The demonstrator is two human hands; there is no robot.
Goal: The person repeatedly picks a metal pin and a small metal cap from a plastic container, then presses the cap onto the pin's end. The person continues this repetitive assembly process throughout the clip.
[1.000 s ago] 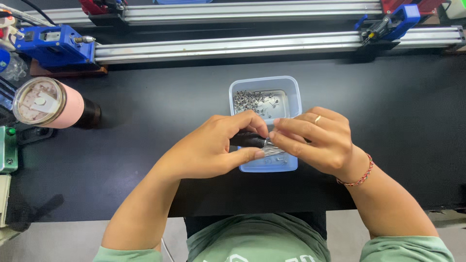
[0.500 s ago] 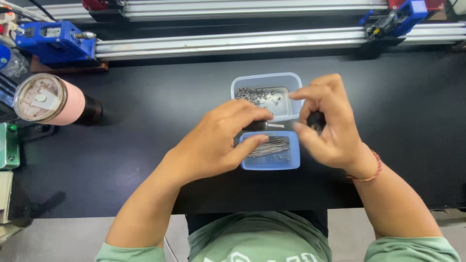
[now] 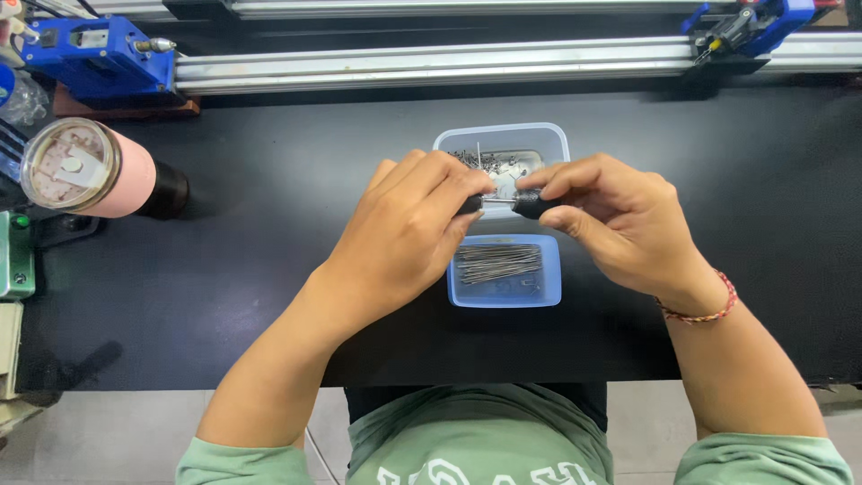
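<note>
Here left hand and right hand each pinch a dark cap on one thin pin above the tray; light, stiff, slippery, best gripped at ends.

The tray sits at the mat's centre. The tumbler lies at nine o'clock. The rail runs at twelve, behind both.
</note>
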